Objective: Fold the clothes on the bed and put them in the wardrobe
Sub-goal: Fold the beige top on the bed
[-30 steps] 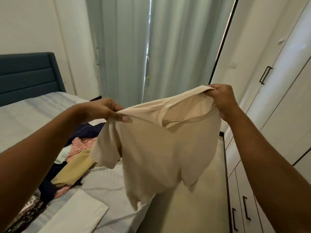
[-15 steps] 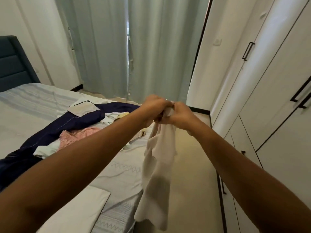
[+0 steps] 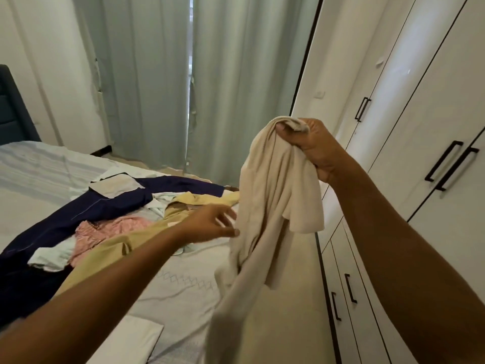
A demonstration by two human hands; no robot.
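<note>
A beige T-shirt [image 3: 265, 211] hangs doubled lengthwise in the air above the bed's edge. My right hand [image 3: 307, 145] grips its bunched top, raised near the wardrobe [image 3: 425, 106]. My left hand [image 3: 212, 224] is lower, fingers spread and relaxed, just left of the hanging cloth and barely touching it. On the bed [image 3: 47, 169] lies a heap of clothes: a navy garment [image 3: 110, 203], a pink piece [image 3: 105, 229], a yellow shirt [image 3: 183, 203] and white pieces.
The wardrobe's white doors with black handles [image 3: 446, 164] are all closed along the right. A narrow floor strip [image 3: 296, 298] runs between bed and wardrobe. Pale green curtains [image 3: 168, 82] hang ahead. A folded white item [image 3: 131, 342] lies at the bed's near corner.
The shirt was spread wide between both hands, then its shoulders were brought together. Now my left hand has let go and dropped lower, while my right hand holds the shirt up alone.
</note>
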